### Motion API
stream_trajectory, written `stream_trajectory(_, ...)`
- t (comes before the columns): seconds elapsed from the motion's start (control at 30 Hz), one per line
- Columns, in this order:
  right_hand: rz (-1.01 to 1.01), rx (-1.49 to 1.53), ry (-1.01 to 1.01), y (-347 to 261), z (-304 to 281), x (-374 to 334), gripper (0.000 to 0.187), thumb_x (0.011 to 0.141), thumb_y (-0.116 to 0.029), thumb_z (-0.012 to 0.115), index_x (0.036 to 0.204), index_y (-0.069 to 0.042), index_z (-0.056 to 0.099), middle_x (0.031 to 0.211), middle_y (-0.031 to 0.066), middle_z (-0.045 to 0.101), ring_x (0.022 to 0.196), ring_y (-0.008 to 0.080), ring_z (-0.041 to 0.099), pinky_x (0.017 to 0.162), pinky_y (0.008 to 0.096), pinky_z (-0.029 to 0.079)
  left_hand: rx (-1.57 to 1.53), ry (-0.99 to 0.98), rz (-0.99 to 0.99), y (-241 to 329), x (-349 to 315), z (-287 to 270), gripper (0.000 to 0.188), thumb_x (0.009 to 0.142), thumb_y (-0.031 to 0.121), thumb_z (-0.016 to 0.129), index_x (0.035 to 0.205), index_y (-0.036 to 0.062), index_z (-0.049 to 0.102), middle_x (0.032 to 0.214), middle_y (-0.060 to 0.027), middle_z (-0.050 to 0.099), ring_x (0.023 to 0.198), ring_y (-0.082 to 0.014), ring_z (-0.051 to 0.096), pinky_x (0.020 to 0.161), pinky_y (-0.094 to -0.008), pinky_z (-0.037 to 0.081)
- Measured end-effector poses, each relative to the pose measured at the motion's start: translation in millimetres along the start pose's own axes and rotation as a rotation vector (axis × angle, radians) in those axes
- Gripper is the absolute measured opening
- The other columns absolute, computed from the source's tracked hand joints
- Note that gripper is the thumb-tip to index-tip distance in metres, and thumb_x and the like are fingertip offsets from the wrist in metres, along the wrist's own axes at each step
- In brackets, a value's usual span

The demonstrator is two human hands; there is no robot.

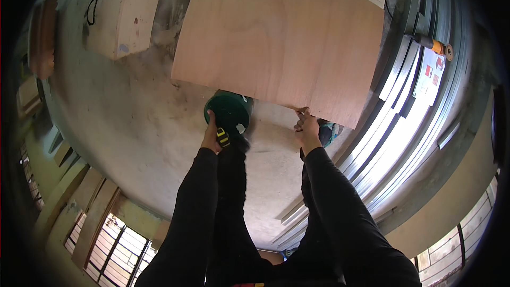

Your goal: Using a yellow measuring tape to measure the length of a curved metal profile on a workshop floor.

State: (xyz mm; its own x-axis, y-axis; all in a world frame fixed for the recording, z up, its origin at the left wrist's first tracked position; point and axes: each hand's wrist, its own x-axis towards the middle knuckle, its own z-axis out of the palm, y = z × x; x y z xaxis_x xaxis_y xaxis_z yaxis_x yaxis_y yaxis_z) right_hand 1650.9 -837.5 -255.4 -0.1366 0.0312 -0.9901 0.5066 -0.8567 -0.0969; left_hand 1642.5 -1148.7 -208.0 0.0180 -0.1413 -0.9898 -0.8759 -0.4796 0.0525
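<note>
A large plywood sheet [281, 37] lies in front of me, its near edge facing my legs. My right hand [307, 127] is closed at that edge, fingertips pinching it toward the right corner. Further left, my left hand [211, 134] has its fingers curled round a small yellow-and-black tape measure [222, 137], thumb pointing up. That hand is beside a green bucket [227, 107], partly in front of its rim. The bucket stands just below the sheet's edge. No drawn-out tape shows between the hands.
A pale wooden box [130, 26] with a black handle sits at the far left. Long metal profiles [388, 149] run along the right side, with an orange-and-black power tool [436, 47] on them. A teal-and-dark item [328, 133] shows under the sheet's right corner.
</note>
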Motion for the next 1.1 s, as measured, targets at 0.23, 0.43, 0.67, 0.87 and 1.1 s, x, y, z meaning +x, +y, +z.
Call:
stream_trajectory(0.23, -0.066, 0.028, 0.182, -2, 4, -1, 0.015, 0.096, -0.03, 0.05, 0.102, -0.016, 0.048, 0.089, 0.0038, 0.059, 0.049, 0.0074, 0.031, 0.044, 0.0233, 0.028, -0.129, -0.124, -0.163, -5, -5, 5, 0.087, 0.059, 0.081, 0.062, 0.112, 0.0131, 0.052, 0.081, -0.003, 0.06, 0.049, -0.0139, 0.055, 0.047, -0.0272, 0.05)
stream_trajectory(0.43, -0.164, 0.083, 0.168, 4, 9, 1, 0.011, 0.095, -0.026, 0.053, 0.1, -0.018, 0.049, 0.082, 0.0001, 0.054, 0.05, 0.0075, 0.032, 0.044, 0.0242, 0.029, -0.179, -0.237, -0.102, -8, -8, 13, 0.091, 0.067, 0.079, 0.056, 0.12, 0.0043, 0.05, 0.096, -0.0088, 0.064, 0.062, -0.0135, 0.064, 0.044, -0.0198, 0.053)
stream_trajectory(0.67, -0.158, 0.002, 0.18, 2, 5, 10, 0.009, 0.096, -0.025, 0.054, 0.097, -0.017, 0.051, 0.081, -0.0006, 0.053, 0.048, 0.0076, 0.032, 0.043, 0.0244, 0.029, -0.198, -0.238, -0.129, -2, -8, 9, 0.092, 0.072, 0.077, 0.053, 0.126, 0.0017, 0.046, 0.107, -0.0144, 0.061, 0.072, -0.0186, 0.066, 0.045, -0.0193, 0.054)
stream_trajectory(0.87, -0.163, 0.024, 0.163, 2, 6, 7, 0.014, 0.095, -0.029, 0.056, 0.1, -0.016, 0.052, 0.086, 0.0012, 0.056, 0.046, 0.0074, 0.032, 0.043, 0.0237, 0.029, -0.187, -0.243, -0.109, 1, -13, 16, 0.093, 0.073, 0.077, 0.052, 0.125, -0.0006, 0.046, 0.107, -0.0162, 0.061, 0.071, -0.0184, 0.066, 0.045, -0.0199, 0.054)
stream_trajectory(1.1, -0.091, -0.138, 0.072, 16, 9, -6, 0.035, 0.093, -0.035, 0.058, 0.119, -0.013, 0.052, 0.108, 0.0058, 0.058, 0.049, 0.0061, 0.029, 0.044, 0.0203, 0.027, -0.174, -0.196, -0.129, -3, -3, 6, 0.093, 0.072, 0.077, 0.054, 0.124, -0.0002, 0.046, 0.104, -0.0132, 0.062, 0.063, -0.0148, 0.064, 0.045, -0.0192, 0.053)
